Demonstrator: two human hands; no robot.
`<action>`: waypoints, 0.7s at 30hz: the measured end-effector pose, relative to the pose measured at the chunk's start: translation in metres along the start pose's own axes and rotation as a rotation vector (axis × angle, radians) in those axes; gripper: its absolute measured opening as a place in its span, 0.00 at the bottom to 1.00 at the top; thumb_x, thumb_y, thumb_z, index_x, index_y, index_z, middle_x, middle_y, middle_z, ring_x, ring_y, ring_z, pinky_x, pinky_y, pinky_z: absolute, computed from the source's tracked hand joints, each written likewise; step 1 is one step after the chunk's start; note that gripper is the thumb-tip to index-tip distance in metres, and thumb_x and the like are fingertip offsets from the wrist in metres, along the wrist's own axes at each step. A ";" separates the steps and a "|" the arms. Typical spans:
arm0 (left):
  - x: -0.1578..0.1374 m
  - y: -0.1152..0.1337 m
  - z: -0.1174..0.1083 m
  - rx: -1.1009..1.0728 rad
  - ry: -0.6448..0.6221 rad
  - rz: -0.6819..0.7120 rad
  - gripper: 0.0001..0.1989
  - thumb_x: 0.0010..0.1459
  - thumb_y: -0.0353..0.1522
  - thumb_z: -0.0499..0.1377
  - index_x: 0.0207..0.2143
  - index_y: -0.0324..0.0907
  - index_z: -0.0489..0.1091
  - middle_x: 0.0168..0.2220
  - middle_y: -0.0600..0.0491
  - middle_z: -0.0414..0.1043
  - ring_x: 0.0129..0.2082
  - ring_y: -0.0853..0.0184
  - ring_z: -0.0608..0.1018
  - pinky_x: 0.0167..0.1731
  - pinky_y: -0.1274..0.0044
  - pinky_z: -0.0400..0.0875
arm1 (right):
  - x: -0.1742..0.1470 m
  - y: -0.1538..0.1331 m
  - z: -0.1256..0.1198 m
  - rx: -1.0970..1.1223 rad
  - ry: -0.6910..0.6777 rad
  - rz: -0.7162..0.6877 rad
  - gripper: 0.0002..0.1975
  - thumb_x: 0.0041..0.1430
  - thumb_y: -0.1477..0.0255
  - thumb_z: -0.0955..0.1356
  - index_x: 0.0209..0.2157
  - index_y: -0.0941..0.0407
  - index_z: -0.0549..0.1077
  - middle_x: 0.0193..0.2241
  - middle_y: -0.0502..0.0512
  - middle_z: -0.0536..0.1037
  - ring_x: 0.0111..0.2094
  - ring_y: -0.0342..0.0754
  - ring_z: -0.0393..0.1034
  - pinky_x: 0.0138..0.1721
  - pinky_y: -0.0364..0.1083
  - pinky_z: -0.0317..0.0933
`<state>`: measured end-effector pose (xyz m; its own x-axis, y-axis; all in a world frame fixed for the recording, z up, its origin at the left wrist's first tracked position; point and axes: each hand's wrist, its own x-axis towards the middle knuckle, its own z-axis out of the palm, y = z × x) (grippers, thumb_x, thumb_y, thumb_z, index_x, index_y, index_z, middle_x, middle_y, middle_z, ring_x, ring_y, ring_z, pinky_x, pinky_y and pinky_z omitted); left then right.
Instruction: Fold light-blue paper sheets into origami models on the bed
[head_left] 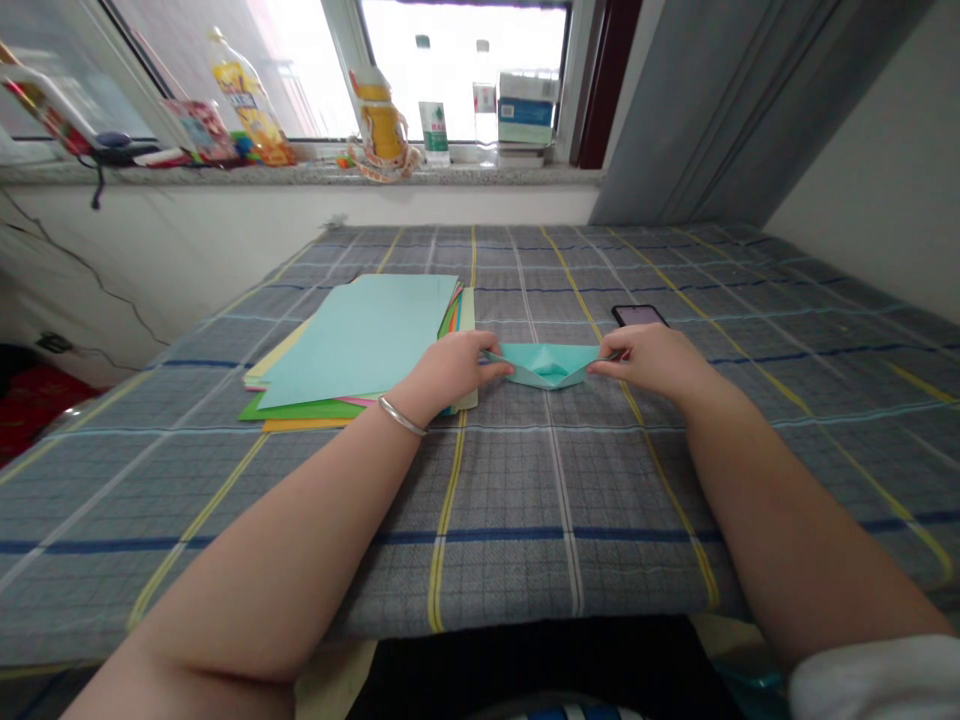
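A folded turquoise paper boat [551,372] with a small raised peak in its middle is stretched between my two hands, just above the checked tablecloth. My left hand [459,372], with a silver bangle at the wrist, pinches the boat's left tip between thumb and fingers. On the other side, my right hand [654,362] grips the right tip in the same way. Beside my left hand lies a stack of coloured paper [367,330], light blue on top, with green, orange and yellow edges sticking out. A black-edged phone [637,315] lies just behind my right hand.
The grey checked tablecloth [502,490] covers the table. Along the windowsill [300,174] stand a yellow-labelled bottle [251,95], a yellow container [380,120], two clear bottles and some stacked boxes [527,110]. A grey curtain [720,110] hangs at the back right.
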<state>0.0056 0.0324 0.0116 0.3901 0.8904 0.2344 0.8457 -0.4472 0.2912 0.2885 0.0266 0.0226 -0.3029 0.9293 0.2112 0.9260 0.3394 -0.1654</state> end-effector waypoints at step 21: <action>-0.014 0.027 0.007 0.278 0.095 0.306 0.11 0.69 0.35 0.48 0.46 0.45 0.68 0.34 0.53 0.78 0.31 0.65 0.79 0.26 0.78 0.62 | -0.002 -0.025 0.000 -0.215 0.311 -0.538 0.07 0.58 0.64 0.70 0.31 0.51 0.80 0.52 0.52 0.76 0.60 0.59 0.58 0.59 0.59 0.51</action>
<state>0.0255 0.0086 0.0098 0.6140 0.7028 0.3592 0.7674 -0.6380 -0.0633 0.2662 0.0168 0.0263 -0.6869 0.5417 0.4844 0.6975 0.6785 0.2304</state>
